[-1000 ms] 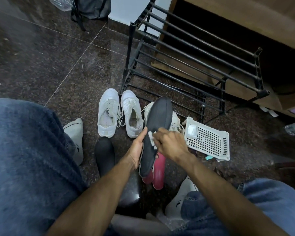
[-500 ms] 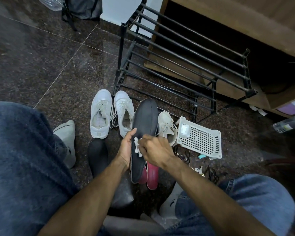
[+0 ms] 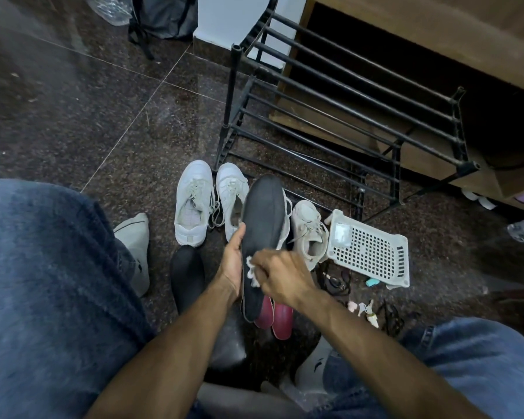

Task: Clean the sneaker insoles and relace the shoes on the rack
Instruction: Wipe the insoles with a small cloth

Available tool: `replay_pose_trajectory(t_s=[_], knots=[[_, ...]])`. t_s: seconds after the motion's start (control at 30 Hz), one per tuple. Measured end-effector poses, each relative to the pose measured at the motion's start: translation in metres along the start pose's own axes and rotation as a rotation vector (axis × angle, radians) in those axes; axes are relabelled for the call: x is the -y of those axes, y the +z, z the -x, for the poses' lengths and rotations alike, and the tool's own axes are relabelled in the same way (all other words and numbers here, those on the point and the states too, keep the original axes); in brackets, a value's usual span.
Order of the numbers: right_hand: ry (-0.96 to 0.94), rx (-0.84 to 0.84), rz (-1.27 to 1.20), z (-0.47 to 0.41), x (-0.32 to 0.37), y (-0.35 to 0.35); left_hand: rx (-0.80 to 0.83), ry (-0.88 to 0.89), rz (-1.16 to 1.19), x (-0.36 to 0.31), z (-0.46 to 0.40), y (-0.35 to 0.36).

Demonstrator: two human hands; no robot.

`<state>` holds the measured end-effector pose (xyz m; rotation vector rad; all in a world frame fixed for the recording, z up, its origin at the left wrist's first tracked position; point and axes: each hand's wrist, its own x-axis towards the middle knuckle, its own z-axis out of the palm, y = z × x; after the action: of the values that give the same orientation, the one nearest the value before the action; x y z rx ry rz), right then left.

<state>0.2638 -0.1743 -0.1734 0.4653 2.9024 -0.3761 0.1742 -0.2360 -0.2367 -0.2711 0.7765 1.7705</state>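
Left grip (image 3: pixel 233 261) cradles the dark insole (image 3: pixel 262 237) along its left edge — thumb up on the rim, palm behind it — with the toe end pointing away from me toward the shoe rack (image 3: pixel 345 110). Right grip (image 3: pixel 280 275) is curled round a small white wipe (image 3: pixel 251 272), pressing it onto the insole's dark face about halfway down its length. The heel end hangs down between my knees, just above a pair of red insoles (image 3: pixel 280 320) lying on the floor (image 3: pixel 73 116).

Beyond my hands a pair of white sneakers (image 3: pixel 194 204) sits side by side on the dark stone, toes toward the rack, laces loose and openings facing up. Another pale sneaker (image 3: pixel 309 231) lies to the right of the insole, partly hidden behind it. Just beside that one rests a white perforated basket (image 3: pixel 372 252), tipped at an angle, with dark laces (image 3: pixel 336 282) and a few small bits scattered near its lower edge.

A second dark insole (image 3: pixel 188 276) lies flat on the floor left of my left wrist. The black metal rack stands against a wooden cabinet (image 3: pixel 436 31), its bars bare. My jeans-clad knees (image 3: pixel 49 282) frame both sides — white-socked feet (image 3: pixel 136 252) tucked in below.
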Motion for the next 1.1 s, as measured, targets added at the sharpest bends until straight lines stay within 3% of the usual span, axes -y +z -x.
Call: replay_pose_trajectory(t_s=[0.1,0.2,0.3,0.5,0.63,0.73,0.97,1.1], knots=[[-0.038,0.037,0.082,-0.002,-0.006,-0.007,0.002,-0.007,-0.009,0.000,0.001,0.000],[0.181,-0.119,0.097,-0.028,-0.028,-0.028,0.039,-0.103,-0.111,0.006,0.004,0.009],[0.352,-0.281,-0.037,-0.042,-0.033,-0.038,0.068,-0.133,-0.122,0.006,0.003,0.010],[0.092,-0.087,-0.147,0.000,0.014,-0.002,0.001,0.026,0.005,-0.002,-0.003,-0.002],[0.038,0.015,-0.112,0.006,0.001,-0.006,-0.014,0.006,-0.036,0.002,-0.001,-0.002],[0.090,-0.053,-0.017,-0.016,-0.020,-0.020,0.020,-0.065,-0.114,0.007,0.003,0.005],[0.472,-0.271,-0.054,-0.060,-0.063,-0.050,0.131,-0.222,-0.142,0.008,0.004,0.002],[0.337,-0.151,-0.029,-0.033,-0.030,-0.029,0.093,-0.121,-0.034,0.004,0.000,0.002]])
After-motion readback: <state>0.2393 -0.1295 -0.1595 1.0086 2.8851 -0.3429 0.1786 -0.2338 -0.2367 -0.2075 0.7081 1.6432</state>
